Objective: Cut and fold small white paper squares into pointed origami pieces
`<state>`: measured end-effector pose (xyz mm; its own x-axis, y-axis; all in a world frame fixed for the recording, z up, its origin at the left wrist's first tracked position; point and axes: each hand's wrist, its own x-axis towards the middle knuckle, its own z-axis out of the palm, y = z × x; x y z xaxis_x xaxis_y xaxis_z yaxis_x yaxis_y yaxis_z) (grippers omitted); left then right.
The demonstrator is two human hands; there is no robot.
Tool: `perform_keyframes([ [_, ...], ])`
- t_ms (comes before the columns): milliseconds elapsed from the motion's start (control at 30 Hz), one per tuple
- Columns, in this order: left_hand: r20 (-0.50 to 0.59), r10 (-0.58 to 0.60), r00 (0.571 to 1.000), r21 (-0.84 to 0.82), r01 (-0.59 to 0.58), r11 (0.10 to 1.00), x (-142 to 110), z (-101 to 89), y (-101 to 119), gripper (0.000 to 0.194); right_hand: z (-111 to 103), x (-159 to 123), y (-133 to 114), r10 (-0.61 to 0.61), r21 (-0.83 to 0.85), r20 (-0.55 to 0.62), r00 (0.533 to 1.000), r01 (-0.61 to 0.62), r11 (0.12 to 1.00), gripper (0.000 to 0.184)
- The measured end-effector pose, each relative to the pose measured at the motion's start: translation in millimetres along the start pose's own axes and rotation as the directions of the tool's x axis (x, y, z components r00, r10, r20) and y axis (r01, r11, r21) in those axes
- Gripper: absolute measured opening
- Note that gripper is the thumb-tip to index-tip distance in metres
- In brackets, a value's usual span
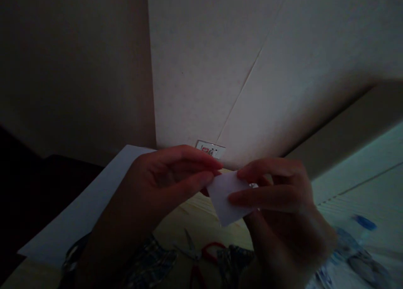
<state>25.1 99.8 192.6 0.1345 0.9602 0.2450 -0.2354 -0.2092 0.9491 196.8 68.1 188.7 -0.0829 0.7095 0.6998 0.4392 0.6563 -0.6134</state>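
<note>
A small white piece of paper (227, 199) is held up in front of me between both hands. My left hand (163, 180) pinches its left edge with thumb and fingers pressed together. My right hand (277, 188) grips its right side, thumb and forefinger closed on it. Below the hands, red-handled scissors (200, 255) lie on the pale wooden floor (189, 222), with nothing touching them.
A larger white sheet (85, 209) lies at the left beside a dark area. A wall socket (210, 149) sits low on the wall (220, 71) behind the hands. A blue-capped object (364, 222) lies on the floor at the right. Patterned cloth (151, 259) shows below.
</note>
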Motion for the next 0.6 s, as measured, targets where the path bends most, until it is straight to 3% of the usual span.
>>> perform_keyframes([
  [200,-0.061,-0.025,0.998,-0.071,0.021,0.997,-2,3.9,4,0.02,11,-4,-3,-0.041,0.021,-0.089,0.995,0.043,0.999,0.021],
  [433,-0.064,-0.018,0.998,-0.016,0.017,1.0,-3,3.5,6,0.017,9,-3,2,-0.081,-0.07,-0.041,0.996,0.078,0.995,0.022],
  [600,-0.114,0.0,0.993,0.048,0.005,0.999,-3,6.8,7,0.015,6,0,7,-0.212,-0.104,-0.095,0.973,0.203,0.974,0.019],
])
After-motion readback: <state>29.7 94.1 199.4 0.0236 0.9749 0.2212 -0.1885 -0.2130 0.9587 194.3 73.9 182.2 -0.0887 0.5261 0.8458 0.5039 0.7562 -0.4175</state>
